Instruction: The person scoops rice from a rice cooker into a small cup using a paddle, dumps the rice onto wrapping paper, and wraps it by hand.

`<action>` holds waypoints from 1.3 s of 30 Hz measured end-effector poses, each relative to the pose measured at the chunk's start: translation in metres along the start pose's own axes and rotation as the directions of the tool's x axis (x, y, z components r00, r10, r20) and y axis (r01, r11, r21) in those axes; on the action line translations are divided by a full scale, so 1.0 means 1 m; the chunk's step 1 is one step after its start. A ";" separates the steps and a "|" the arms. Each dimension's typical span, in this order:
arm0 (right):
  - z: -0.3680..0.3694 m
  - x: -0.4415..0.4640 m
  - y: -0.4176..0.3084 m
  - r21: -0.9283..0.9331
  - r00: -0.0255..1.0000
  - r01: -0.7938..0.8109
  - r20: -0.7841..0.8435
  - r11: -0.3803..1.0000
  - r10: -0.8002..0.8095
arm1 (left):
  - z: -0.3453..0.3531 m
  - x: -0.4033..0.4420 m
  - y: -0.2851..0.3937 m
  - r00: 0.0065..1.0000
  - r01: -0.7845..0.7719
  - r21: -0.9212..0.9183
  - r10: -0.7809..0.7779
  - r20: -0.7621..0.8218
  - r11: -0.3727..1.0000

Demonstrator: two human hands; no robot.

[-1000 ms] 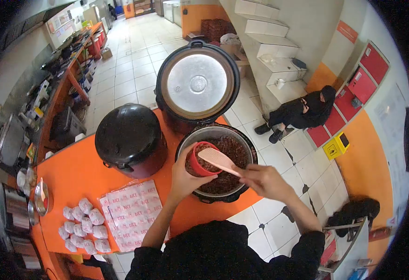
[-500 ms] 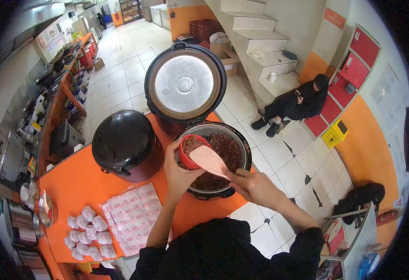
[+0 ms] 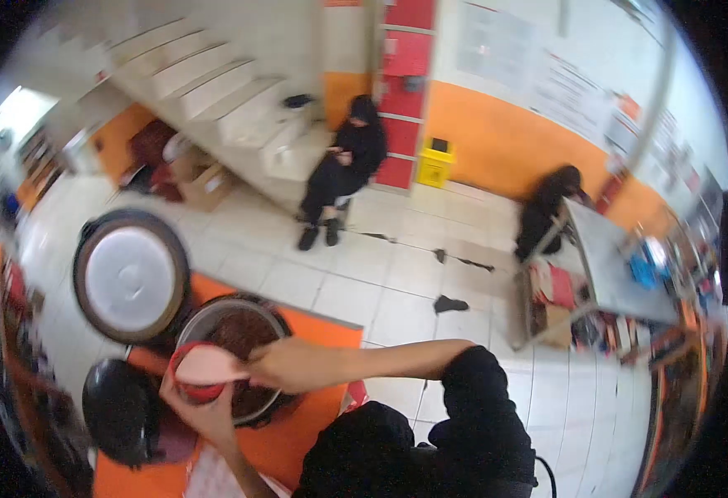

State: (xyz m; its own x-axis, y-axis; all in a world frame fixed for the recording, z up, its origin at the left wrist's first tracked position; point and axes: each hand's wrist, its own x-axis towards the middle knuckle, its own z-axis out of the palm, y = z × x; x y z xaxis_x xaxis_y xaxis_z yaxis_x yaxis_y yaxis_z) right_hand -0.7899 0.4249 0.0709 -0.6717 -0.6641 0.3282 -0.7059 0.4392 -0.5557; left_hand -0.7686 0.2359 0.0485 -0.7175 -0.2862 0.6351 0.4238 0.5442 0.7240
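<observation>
My left hand is wrapped round a small red cup, holding it over the near left part of an open pot. Dark reddish-brown grains, apparently rice, lie in the pot. In my right hand is a pink rice paddle, its flat blade laid across the cup's mouth. The blade hides most of what the cup holds. Behind the pot, a round lid stands raised with its metal inner face showing. A black lidded pot is left of my left hand.
The pots stand on an orange table. Printed wrapping paper lies at its near edge. A person in black sits by the stairs; another person is low beside a metal table. A yellow bin stands against the wall.
My view has swung to the right, so the pots and both hands now appear further left. The paddle blade has shifted to lie more fully over the cup. Both holds are unchanged.
</observation>
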 end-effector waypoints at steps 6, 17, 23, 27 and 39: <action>-0.033 -0.012 -0.011 -0.033 0.996 0.065 0.062 0.997 -0.062 | -0.006 -0.011 -0.011 1.000 0.007 -0.007 -0.007 0.021 1.000; -0.034 0.006 -0.036 -0.126 0.992 -0.082 0.082 0.989 0.092 | -0.033 -0.020 -0.033 0.983 0.127 0.084 -0.115 -0.140 0.988; 0.019 0.047 0.004 -0.253 0.946 -0.298 0.054 0.921 0.321 | -0.071 -0.039 -0.061 0.979 0.133 0.163 -0.104 -0.175 0.978; 0.064 0.056 -0.004 -0.559 0.945 -0.177 -0.327 0.810 -0.019 | -0.083 -0.054 -0.039 0.980 0.072 0.007 -0.070 -0.187 0.997; 0.239 0.017 -0.153 0.357 0.834 -0.369 0.535 -0.858 -0.135 | -0.147 -0.135 -0.054 0.997 0.071 0.201 -0.068 -0.019 0.977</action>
State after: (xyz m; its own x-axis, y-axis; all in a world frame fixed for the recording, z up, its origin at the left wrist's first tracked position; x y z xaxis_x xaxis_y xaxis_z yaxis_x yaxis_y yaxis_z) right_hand -0.6392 0.2018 -0.0210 -0.3442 -0.9370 -0.0597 0.9337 -0.3483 0.0831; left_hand -0.6137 0.1296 -0.0366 -0.7343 -0.3372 0.5891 0.2522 0.6702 0.6980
